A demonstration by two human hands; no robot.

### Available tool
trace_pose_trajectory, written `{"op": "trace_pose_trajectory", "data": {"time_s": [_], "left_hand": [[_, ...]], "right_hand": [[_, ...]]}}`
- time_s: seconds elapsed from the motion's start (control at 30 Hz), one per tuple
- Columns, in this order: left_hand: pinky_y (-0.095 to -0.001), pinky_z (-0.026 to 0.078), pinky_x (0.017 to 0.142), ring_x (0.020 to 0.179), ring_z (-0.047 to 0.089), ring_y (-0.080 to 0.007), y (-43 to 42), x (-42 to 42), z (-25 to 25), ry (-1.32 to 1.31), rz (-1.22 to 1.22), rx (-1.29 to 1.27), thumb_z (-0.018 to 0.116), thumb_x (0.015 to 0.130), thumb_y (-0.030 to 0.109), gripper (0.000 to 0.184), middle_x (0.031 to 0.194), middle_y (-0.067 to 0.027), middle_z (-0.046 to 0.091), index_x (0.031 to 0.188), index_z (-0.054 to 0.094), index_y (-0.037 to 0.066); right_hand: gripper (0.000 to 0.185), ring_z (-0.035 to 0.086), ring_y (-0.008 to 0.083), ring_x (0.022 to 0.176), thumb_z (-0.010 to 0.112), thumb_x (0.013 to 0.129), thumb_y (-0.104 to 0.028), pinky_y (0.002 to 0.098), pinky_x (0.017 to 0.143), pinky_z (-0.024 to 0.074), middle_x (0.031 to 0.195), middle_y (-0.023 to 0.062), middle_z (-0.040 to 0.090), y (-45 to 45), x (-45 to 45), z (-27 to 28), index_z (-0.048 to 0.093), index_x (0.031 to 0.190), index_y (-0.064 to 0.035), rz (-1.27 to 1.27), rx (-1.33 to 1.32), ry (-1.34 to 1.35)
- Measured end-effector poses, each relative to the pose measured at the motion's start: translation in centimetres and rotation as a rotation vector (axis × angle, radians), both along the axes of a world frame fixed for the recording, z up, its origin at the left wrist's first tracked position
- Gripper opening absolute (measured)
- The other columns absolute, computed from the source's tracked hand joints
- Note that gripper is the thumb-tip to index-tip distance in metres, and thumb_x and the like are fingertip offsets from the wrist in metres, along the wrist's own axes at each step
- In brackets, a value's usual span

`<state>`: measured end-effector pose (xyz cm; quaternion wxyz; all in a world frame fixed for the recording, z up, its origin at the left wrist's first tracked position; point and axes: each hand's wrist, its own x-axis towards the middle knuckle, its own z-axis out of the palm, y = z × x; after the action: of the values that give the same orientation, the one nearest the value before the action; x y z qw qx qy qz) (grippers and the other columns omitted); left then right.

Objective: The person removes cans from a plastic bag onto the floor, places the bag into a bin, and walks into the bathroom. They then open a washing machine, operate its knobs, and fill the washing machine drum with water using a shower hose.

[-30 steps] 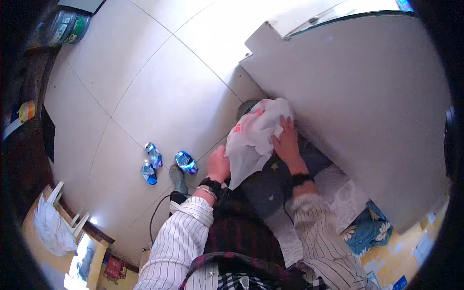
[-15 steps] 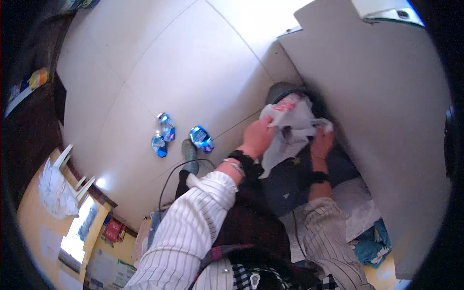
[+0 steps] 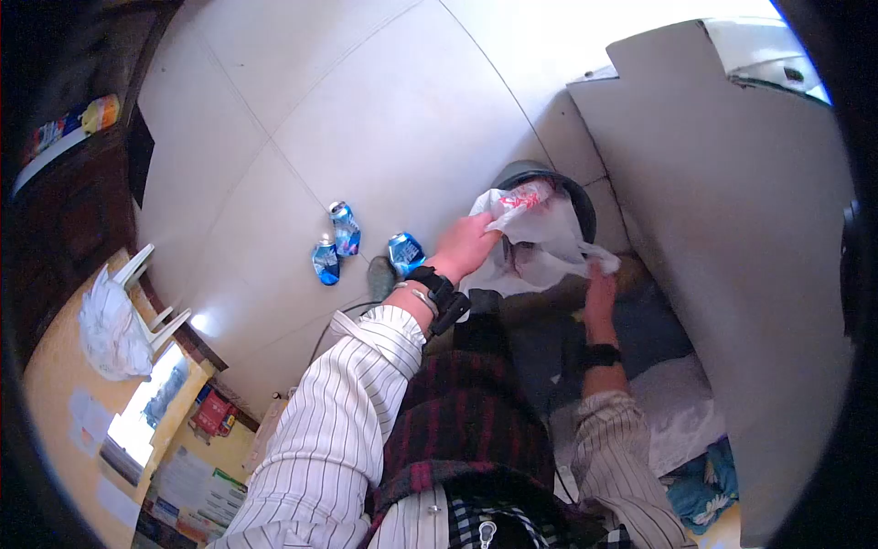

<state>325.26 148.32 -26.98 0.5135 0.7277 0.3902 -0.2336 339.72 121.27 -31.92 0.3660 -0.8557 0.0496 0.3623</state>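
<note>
A thin white plastic bag (image 3: pixel 549 240) with red print is stretched between my two hands. My left hand (image 3: pixel 466 245) is closed on its left edge, fingers pinching the plastic. At the right edge, my right hand (image 3: pixel 600 285) grips a bunched corner. Behind and under the bag, a dark round bin (image 3: pixel 585 203) shows its rim; the bag covers much of its opening. Left of my left hand, crushed blue cans lie on the floor: one can (image 3: pixel 405 252) beside my shoe (image 3: pixel 381 276), another can (image 3: pixel 344 229) and a third can (image 3: pixel 325 261) farther left.
A large grey panel (image 3: pixel 732 220) stands close on the right. Pale floor tiles (image 3: pixel 302 119) stretch ahead. At the left are a filled white bag (image 3: pixel 112 329) and a red packet (image 3: pixel 214 412). A teal cloth (image 3: pixel 702 489) lies at lower right.
My hands have moved a little farther apart, spreading the bag wider. More of the bin's rim shows. The whole view has shifted, and the cans still lie on the floor.
</note>
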Motion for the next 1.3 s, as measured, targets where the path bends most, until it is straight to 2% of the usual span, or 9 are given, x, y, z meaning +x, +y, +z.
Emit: {"op": "trace_pose_trajectory", "data": {"time_s": [0.17,0.37,0.57,0.63,0.77,0.83,0.93,1.0,1.3], "left_hand": [[-0.0492,0.047,0.074,0.087,0.060,-0.0410,0.4,-1.0,-1.1,-0.048,-0.040,0.008,0.049,0.088,0.034,0.031,0.090,-0.0225,0.063,0.095,0.062,0.007],[-0.0508,0.049,0.069,0.080,0.062,-0.0398,3.8,2.3,-0.9,0.039,-0.148,0.242,0.042,0.090,0.041,0.040,0.082,-0.0196,0.065,0.089,0.066,0.008],[-0.0479,0.050,0.070,0.081,0.063,-0.0375,6.3,5.2,-2.6,0.084,-0.197,0.346,0.038,0.092,0.042,0.045,0.085,-0.0175,0.066,0.088,0.068,0.008],[-0.0470,0.050,0.070,0.082,0.064,-0.0368,6.8,5.8,-3.8,0.088,-0.211,0.361,0.039,0.092,0.041,0.044,0.086,-0.0177,0.066,0.089,0.068,0.008],[-0.0488,0.049,0.071,0.083,0.062,-0.0393,7.0,7.5,-4.4,0.104,-0.204,0.359,0.037,0.091,0.040,0.044,0.086,-0.0195,0.065,0.087,0.067,0.007],[-0.0486,0.049,0.072,0.084,0.062,-0.0389,6.9,8.2,-5.6,0.118,-0.195,0.334,0.037,0.091,0.040,0.046,0.089,-0.0200,0.065,0.090,0.067,0.006],[-0.0446,0.051,0.075,0.088,0.064,-0.0361,6.3,8.7,-8.4,0.216,-0.169,0.277,0.046,0.088,0.037,0.039,0.094,-0.0185,0.066,0.094,0.069,0.006],[-0.0448,0.051,0.076,0.089,0.064,-0.0360,5.3,7.8,-10.2,0.259,-0.178,0.257,0.047,0.088,0.036,0.038,0.095,-0.0185,0.066,0.094,0.069,0.006],[-0.0371,0.049,0.081,0.092,0.063,-0.0335,1.3,-4.2,-13.7,0.091,0.259,-0.191,0.065,0.081,0.038,0.047,0.101,-0.0202,0.065,0.107,0.060,0.000]], "right_hand": [[0.031,0.056,0.0232,0.106,0.054,0.090,-0.012,0.0365,0.091,0.0458,0.115,0.0110,0.058,-3.7,3.0,2.8,0.051,0.119,-0.0018,-0.797,0.569,0.249],[0.036,0.056,0.0216,0.102,0.058,0.084,-0.005,0.0354,0.093,0.0445,0.112,0.0085,0.058,-2.5,6.8,6.7,0.051,0.118,-0.0023,-0.366,0.664,0.213],[0.020,0.055,0.0147,0.068,0.055,0.089,-0.015,0.0275,0.064,0.0429,0.074,0.0015,0.058,-1.1,8.6,4.7,0.060,0.105,-0.0052,0.316,-0.155,0.116],[0.020,0.045,0.0097,0.055,0.048,0.093,-0.020,0.0252,0.053,0.0338,0.061,-0.0019,0.049,-1.7,9.1,1.9,0.062,0.100,-0.0083,0.235,0.084,-0.227],[0.023,0.037,0.0062,0.057,0.046,0.094,-0.023,0.0238,0.051,0.0314,0.073,-0.0038,0.049,2.9,9.8,2.3,0.058,0.103,-0.0054,-0.702,0.599,0.371],[0.027,0.052,0.0099,0.071,0.045,0.095,-0.021,0.0250,0.061,0.0432,0.091,-0.0009,0.059,-1.2,10.8,-3.4,0.056,0.113,-0.0041,-0.489,1.057,0.689],[0.034,0.060,0.0204,0.096,0.048,0.093,-0.018,0.0283,0.083,0.0472,0.109,0.0063,0.063,1.1,9.6,-3.6,0.052,0.123,-0.0038,-0.525,0.710,0.283],[0.047,0.052,0.0264,0.119,0.056,0.087,-0.015,0.0312,0.099,0.0404,0.131,0.0127,0.053,1.0,9.3,-2.8,0.045,0.131,-0.0027,0.559,-0.060,-0.272],[0.055,0.053,0.0298,0.113,0.062,0.079,-0.012,0.0369,0.094,0.0438,0.129,0.0154,0.051,-4.1,6.0,-9.9,0.043,0.130,-0.0013,0.359,-0.239,0.324]]}}
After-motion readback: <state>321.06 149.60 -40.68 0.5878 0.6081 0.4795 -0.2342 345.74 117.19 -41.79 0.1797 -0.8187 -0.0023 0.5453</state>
